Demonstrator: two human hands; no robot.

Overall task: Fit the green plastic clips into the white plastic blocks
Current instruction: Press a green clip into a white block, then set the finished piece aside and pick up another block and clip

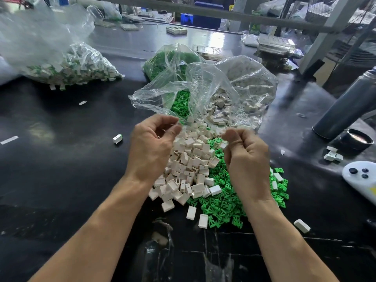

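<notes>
Clear plastic is what both hands are dealing with right now: the left hand (pixel 151 143) has its fingers curled with the thumb pinched against the fingertips, right at the thin film edge of the clear bag (pixel 203 92), and the right hand (pixel 247 157) is closed in a loose fist with its thumb pressed down on another bit of that same film. My guess is they're holding the mouth of the bag apart or tugging it so parts spill out onto the table, since the pile starts right where the bag opens. Can't tell if either hand also has a small part tucked inside, the fingers hide that. Between and just under the hands sits the heap of white plastic blocks (pixel 189 165), little boxy hollow pieces, some showing an open side or a slot, tumbled every which way. Touching that heap on the right and front are the green plastic clips (pixel 221 204), bright green, small and forked-looking, spread flat in a fan. A few white blocks lie loose near the front edge. Further out, one finished piece (pixel 117 138), white with a green end, lies alone to the left on the black table (pixel 61 180). Far left there's a big bag of assembled pieces (pixel 75 66), and on the right a dark bottle (pixel 345 106) and a white controller (pixel 360 178).
</notes>
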